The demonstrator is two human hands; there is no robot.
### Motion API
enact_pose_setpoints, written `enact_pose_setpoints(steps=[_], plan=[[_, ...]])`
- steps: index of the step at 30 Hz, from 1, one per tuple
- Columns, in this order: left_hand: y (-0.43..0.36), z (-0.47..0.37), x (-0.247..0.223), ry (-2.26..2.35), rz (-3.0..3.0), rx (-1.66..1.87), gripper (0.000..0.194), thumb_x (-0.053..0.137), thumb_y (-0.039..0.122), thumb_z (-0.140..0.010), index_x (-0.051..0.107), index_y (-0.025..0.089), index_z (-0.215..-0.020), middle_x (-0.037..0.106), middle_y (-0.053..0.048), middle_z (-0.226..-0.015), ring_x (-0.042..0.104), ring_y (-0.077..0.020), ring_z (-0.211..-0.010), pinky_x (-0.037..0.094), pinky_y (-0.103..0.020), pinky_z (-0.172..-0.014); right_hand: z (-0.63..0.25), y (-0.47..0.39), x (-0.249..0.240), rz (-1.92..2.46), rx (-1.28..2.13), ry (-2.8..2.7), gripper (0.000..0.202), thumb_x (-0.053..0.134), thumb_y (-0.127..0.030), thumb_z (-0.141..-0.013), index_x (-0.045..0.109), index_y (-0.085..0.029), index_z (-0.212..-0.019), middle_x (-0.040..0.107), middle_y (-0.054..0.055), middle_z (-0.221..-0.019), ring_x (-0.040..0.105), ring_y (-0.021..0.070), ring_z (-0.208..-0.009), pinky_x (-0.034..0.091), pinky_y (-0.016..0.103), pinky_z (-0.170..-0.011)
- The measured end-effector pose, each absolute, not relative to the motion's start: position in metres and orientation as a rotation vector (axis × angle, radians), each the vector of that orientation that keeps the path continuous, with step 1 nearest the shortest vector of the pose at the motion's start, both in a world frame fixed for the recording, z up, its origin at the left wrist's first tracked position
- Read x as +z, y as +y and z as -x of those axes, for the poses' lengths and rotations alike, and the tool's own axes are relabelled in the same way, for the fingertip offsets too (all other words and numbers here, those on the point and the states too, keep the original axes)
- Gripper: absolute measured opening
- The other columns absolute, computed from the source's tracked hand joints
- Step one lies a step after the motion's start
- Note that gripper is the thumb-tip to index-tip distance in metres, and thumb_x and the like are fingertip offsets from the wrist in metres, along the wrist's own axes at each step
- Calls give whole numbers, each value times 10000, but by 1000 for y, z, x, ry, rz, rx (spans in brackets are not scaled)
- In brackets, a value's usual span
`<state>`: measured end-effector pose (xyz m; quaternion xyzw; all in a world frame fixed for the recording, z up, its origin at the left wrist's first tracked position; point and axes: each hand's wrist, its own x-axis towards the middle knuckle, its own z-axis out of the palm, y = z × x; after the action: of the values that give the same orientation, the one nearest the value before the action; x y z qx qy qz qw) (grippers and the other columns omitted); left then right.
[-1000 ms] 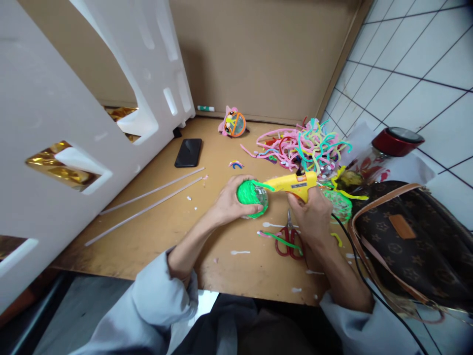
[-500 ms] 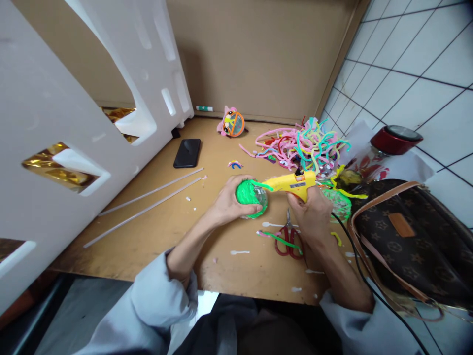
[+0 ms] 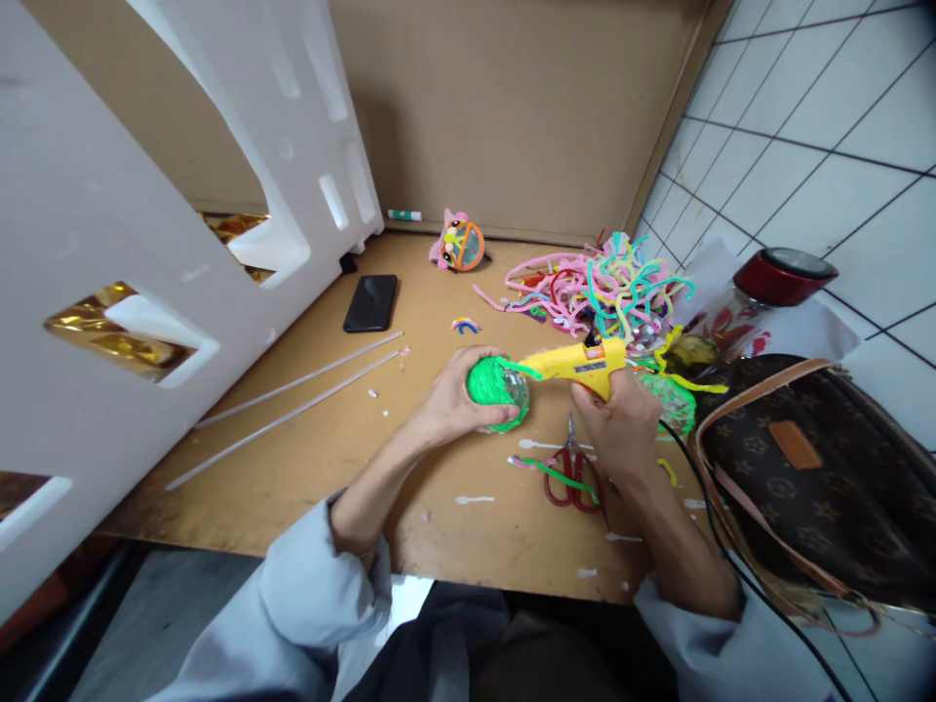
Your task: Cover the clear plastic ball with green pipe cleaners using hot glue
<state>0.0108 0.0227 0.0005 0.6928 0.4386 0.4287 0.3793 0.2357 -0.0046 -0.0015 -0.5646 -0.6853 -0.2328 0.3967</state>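
Left hand (image 3: 449,395) holding green-wrapped clear ball (image 3: 483,390), right hand (image 3: 623,414) gripping yellow glue gun (image 3: 574,365).
Ball mid-table, over the near half of the table (image 3: 322,497); left fingers curled around it, loose green strand end at gun nozzle. Right fist closed around gun handle. Red-handled scissors (image 3: 574,460) just nearer, green strip (image 3: 560,476) across handles. Fuzzy-stem pile (image 3: 606,288) far right, phone (image 3: 370,303) far left, brown bag (image 3: 840,487) right.

Black phone (image 3: 370,303) lying flat, brown patterned handbag (image 3: 840,487), red-lidded bottle (image 3: 759,295), white tiled wall (image 3: 826,117)
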Motion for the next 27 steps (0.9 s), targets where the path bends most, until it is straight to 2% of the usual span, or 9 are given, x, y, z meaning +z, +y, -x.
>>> enact_pose_setpoints(steps=[17,27], plan=[[23,-10,-1,1111,-1753,1097,712,892,350,-537,619,210,-1180,608,-91,-1218,593,-293,-1159,451,-487,-1065,-238,-5,-1,1430,-608,-1745,119,514,-300,-884,575,-199,-898,633,49,-715,560,205,-607,386,299,-547],[22,-11,2,1127,-1747,1078,715,879,351,-536,609,183,-1177,602,-107,-1226,585,-306,-1172,447,-494,-1066,-238,-4,0,1479,-569,-1683,131,544,-325,-860,538,-215,-788,613,35,-662,537,196,-567,378,296,-540]])
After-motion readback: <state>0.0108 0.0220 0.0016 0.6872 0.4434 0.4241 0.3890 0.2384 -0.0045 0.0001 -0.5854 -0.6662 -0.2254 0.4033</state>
